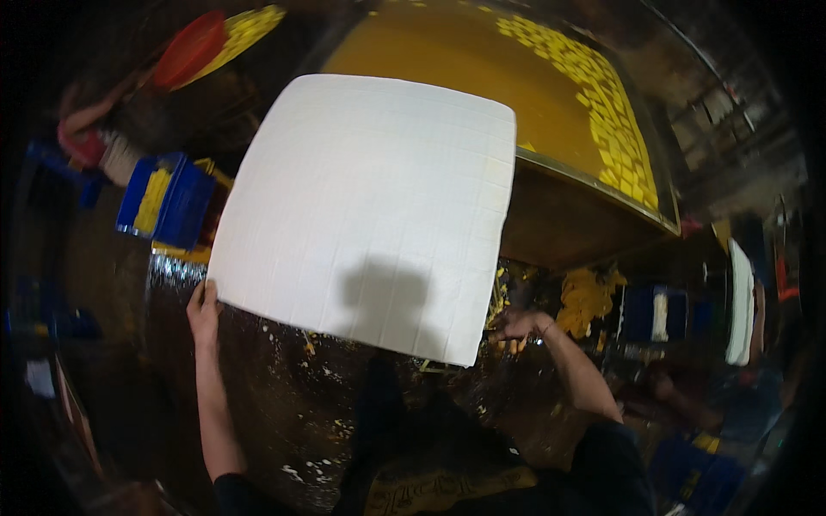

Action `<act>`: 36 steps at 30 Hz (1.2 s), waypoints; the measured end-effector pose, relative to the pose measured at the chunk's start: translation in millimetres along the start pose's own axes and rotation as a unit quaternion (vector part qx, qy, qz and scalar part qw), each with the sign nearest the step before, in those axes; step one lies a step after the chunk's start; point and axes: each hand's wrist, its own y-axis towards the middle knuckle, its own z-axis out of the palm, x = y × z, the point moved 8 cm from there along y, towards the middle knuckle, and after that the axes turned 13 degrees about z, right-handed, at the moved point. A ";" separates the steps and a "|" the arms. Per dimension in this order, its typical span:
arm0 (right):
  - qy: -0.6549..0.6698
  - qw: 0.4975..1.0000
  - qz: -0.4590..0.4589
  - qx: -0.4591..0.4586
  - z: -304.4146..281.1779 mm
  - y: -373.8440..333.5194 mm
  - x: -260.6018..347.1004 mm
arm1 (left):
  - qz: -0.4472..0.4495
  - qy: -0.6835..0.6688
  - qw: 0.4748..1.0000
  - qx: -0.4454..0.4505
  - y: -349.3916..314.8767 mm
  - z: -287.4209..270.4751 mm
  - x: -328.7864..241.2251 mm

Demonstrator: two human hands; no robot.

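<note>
A large white square slab (370, 198) with faint grid lines fills the middle of the view, tilted a little. My left hand (205, 311) grips its lower left corner, with the thumb and fingers around the edge. At the lower right edge is my right hand (520, 327), its fingers bent against the slab's side and partly in shadow. A dark round shadow falls on the slab's near part. What lies beneath the slab is hidden.
Beyond the slab stands a wide vat (465, 52) of brownish-yellow liquid, with yellow blocks (615, 129) along its right side. Blue crates (185, 198) are at the left. A person (82, 142) works near a red basin (191, 50). Yellow cloth (587, 301) lies at right; scraps litter the wet floor.
</note>
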 end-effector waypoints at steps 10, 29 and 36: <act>0.193 0.975 -0.113 0.008 150.6 -196.7 82.6 | 0.173 0.006 0.969 -0.174 -24.2 -15.7 -30.3; -0.209 0.672 -0.460 -0.541 208.0 -185.6 537.5 | 0.085 -0.278 0.930 -0.224 -43.8 13.9 30.5; -0.225 0.694 -0.450 -0.514 198.9 -193.4 481.2 | 0.184 -0.101 0.925 -0.315 -63.4 -3.8 -1.0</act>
